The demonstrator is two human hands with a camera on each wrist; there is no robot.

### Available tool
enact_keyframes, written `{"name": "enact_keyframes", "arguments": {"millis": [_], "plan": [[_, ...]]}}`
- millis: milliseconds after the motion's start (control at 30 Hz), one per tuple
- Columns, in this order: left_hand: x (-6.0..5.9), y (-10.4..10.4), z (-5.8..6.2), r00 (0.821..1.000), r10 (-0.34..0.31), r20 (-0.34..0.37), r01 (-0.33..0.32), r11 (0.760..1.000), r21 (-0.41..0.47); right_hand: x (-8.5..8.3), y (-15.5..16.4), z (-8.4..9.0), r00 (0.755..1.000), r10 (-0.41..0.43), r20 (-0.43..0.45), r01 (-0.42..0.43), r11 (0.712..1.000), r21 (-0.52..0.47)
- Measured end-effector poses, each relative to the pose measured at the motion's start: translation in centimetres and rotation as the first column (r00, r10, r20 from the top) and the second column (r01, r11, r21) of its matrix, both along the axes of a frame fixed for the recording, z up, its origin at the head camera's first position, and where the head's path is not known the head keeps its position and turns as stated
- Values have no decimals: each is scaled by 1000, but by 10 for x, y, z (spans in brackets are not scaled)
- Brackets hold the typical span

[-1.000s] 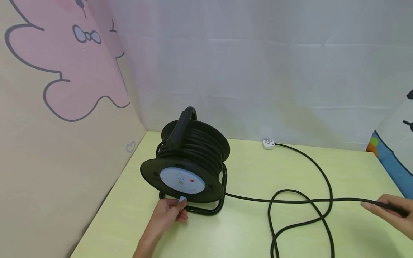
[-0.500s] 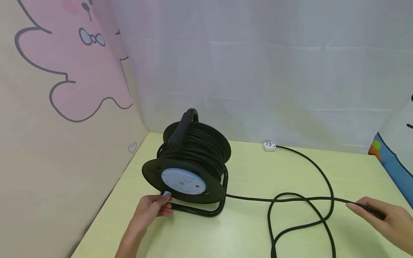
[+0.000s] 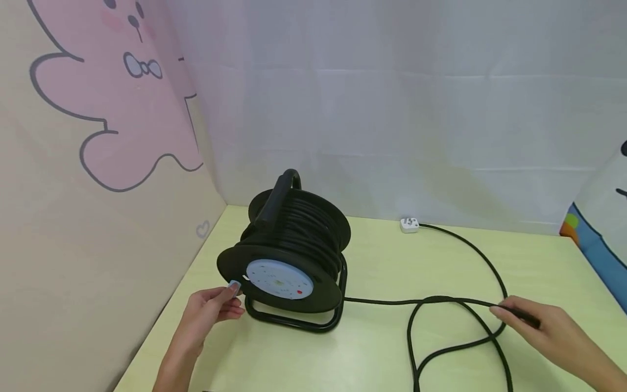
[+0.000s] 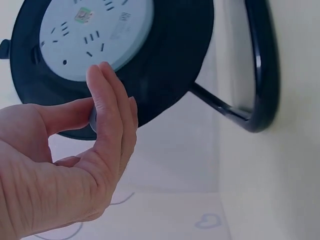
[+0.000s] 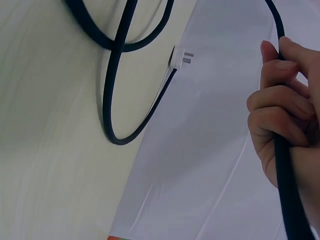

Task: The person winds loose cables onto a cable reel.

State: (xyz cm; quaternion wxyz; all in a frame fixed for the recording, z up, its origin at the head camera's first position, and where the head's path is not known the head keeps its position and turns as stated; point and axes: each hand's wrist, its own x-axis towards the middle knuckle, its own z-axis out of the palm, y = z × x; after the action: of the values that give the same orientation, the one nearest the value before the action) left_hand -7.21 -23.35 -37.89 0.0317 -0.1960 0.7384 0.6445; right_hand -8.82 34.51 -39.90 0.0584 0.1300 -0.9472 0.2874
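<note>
A black cable reel (image 3: 294,245) with a pale blue socket face (image 3: 279,279) stands on its tube stand (image 3: 299,322) at the table's left. My left hand (image 3: 233,298) pinches the small knob (image 3: 234,285) on the front flange; in the left wrist view the thumb and fingers (image 4: 112,105) close on that knob (image 4: 93,116) beside the socket face (image 4: 95,30). My right hand (image 3: 509,316) grips the black cable (image 3: 392,301), which runs taut from the reel. The right wrist view shows fingers (image 5: 280,115) curled round the cable (image 5: 289,200).
The loose cable loops on the yellow-green table (image 3: 372,354) and runs back to a white plug (image 3: 409,224) by the rear wall. A pink-patterned panel (image 3: 98,163) closes the left side, and a blue one (image 3: 600,250) stands at the right.
My left hand has carried the knob left and up around the flange, turning the reel. My right hand has slid left toward the reel with the cable.
</note>
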Motion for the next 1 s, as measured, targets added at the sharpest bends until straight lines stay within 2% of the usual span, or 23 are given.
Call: {"name": "enact_keyframes", "arguments": {"millis": [167,367,600,800,1000], "plan": [[0,-3,18,999,23,-48,-22,1000,4,-10,-15,-1,994,106,1,-106,994,-21],[2,5,40,992,29,-121,-28,999,16,-17,-31,-1,976,206,75,-203,978,-48],[2,21,60,980,3,-201,-3,1000,3,-21,-46,-1,932,313,182,-302,949,-88],[1,34,72,968,-7,-250,7,1000,2,-25,-65,-5,921,359,155,-339,930,-139],[2,48,80,954,-16,-298,21,1000,16,-29,-82,-9,901,421,109,-395,897,-200]]}}
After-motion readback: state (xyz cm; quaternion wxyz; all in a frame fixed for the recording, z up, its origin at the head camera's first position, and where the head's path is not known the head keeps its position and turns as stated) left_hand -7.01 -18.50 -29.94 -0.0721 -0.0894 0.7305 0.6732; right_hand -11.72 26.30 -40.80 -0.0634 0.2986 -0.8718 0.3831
